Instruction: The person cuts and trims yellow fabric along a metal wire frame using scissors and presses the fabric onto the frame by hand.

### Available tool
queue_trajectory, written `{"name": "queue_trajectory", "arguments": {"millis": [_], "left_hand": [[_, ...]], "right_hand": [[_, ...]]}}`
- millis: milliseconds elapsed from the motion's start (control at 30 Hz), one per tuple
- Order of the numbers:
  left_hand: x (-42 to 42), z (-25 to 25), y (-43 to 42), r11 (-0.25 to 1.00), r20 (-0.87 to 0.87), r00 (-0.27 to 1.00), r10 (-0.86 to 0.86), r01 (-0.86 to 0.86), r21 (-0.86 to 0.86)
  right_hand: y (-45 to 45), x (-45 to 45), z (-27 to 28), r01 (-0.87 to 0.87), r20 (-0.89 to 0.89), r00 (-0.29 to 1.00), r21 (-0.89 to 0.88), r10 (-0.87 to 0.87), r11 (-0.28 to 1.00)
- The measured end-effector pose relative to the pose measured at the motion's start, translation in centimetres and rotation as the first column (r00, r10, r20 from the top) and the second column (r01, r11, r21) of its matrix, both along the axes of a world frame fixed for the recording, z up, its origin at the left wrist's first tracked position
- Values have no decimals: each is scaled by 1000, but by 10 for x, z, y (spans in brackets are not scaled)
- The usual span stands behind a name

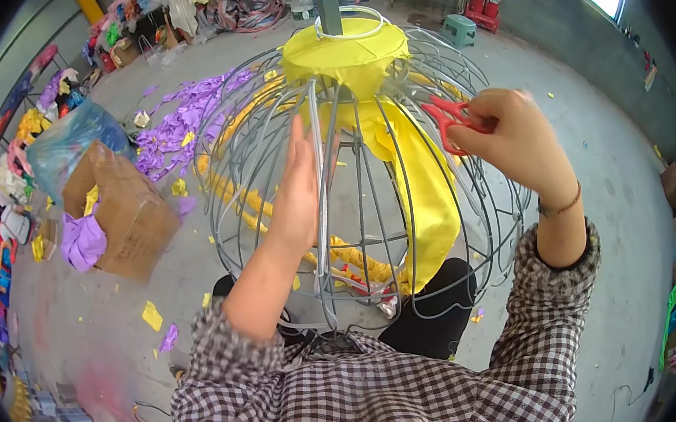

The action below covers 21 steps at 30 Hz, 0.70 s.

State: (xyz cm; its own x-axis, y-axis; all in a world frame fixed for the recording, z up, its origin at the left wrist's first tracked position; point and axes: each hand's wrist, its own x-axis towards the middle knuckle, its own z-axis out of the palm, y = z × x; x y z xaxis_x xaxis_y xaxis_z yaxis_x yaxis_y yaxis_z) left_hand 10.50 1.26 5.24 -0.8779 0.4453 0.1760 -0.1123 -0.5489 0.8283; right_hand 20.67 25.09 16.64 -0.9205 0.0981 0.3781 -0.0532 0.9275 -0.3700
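Note:
A dome-shaped wire frame (369, 244) stands in front of me around a grey post, its top covered in yellow fabric (344, 54). From that top, a yellow fabric strip (430, 203) hangs down inside the wires. My left hand (296, 186) is at the frame's left front, fingers stretched upward beside the vertical wires; I cannot tell whether it touches them. On the right, my right hand (512, 135) is closed on red-handled scissors (452, 123) near the upper wires. The scissor blades cannot be made out.
Purple scraps (190, 123) litter the floor at back left. A cardboard box (125, 217) with purple fabric (83, 237) stands left, near a blue plastic bag (78, 137). Yellow-wrapped tubing (358, 261) shows low inside the frame. A green stool (460, 30) is at back right.

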Motion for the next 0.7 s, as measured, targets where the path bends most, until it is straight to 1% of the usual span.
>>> {"name": "queue_trajectory", "arguments": {"millis": [33,67,100,133,167,200,267,300,333,367,433,467,600,633,700], "left_hand": [[16,4,-6,1000,-6,1000,-5,5,-16],[33,6,-15,970,-275,957,96,-152,-191],[44,12,-23,890,-537,835,123,-332,-312],[54,19,-29,734,-781,613,121,-585,-345],[53,33,-43,548,-941,336,39,-795,-261],[48,44,-49,350,-999,1,-48,-937,-18],[29,65,-46,325,-993,-23,-113,-946,-15],[18,74,-34,334,-981,-8,-194,-941,-59],[4,80,-20,338,-963,5,-270,-936,-100],[-13,80,-9,344,-961,5,-277,-933,-105],[-44,75,13,373,-914,14,-405,-910,-179],[-51,78,20,372,-910,12,-413,-910,-181],[-74,82,40,189,-813,215,-541,-911,-366],[-79,80,45,182,-806,218,-550,-911,-370],[-86,71,53,123,-771,126,-624,-959,-257]], "right_hand": [[4,8,-4,5,-6,1000,-16,-5,1000],[7,18,-9,-1,-140,990,-170,-23,985],[11,28,-19,-22,-266,962,-323,-68,946],[22,40,-39,-12,-266,960,-354,-88,935],[26,46,-54,-48,-347,929,-460,-129,887],[30,52,-69,-91,-417,891,-552,-180,829],[37,62,-94,-197,-531,791,-691,-304,695],[37,65,-106,-186,-522,791,-702,-320,688],[37,65,-120,-205,-519,781,-737,-346,644],[34,63,-133,-227,-518,771,-766,-369,601],[31,60,-149,-282,-517,750,-815,-413,507],[30,59,-151,-284,-515,748,-819,-419,499],[22,51,-165,-170,-513,687,-802,-514,572],[21,50,-168,-170,-505,690,-810,-519,562],[22,50,-169,-194,-520,710,-793,-476,578]]}}
